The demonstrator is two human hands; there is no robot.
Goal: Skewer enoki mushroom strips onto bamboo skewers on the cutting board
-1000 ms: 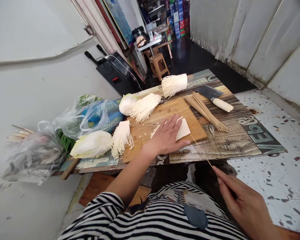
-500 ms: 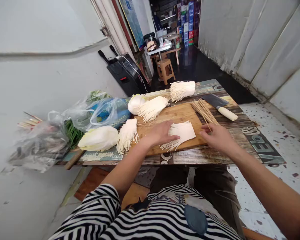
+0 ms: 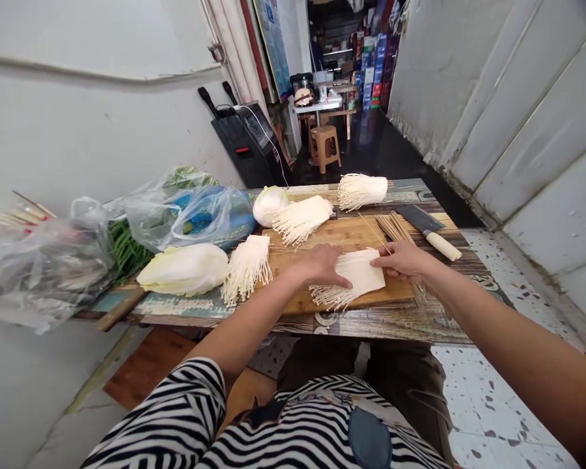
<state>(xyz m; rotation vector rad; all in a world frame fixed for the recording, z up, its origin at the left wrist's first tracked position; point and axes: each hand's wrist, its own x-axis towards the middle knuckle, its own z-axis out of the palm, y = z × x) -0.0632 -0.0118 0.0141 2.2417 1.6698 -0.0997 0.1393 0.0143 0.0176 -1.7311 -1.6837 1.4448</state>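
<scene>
A flattened bunch of enoki mushrooms [image 3: 364, 272] lies on the wooden cutting board [image 3: 293, 301], its thin ends toward the left. My left hand [image 3: 322, 266] rests at the bunch's left side, thumb and fingers apart over the strands. At its right edge, my right hand [image 3: 401, 258] pinches a thin wooden skewer [image 3: 372, 229] that slants up and to the left. More skewers [image 3: 394, 226] lie in a pile just behind my right hand. Another enoki bunch [image 3: 303, 218] sits on the board's back left corner, and a smaller one [image 3: 248, 267] at its left edge.
A cleaver [image 3: 420, 218] with a pale handle lies at the right, behind my right hand. A further enoki bunch [image 3: 362, 191] is at the back. Cabbages [image 3: 185, 269] and plastic bags [image 3: 209, 215] of vegetables crowd the left side.
My right hand has moved left to the bunch's right edge, and the skewer in it now stands out above the board. My left hand stays at the bunch. The whole view has shifted slightly.
</scene>
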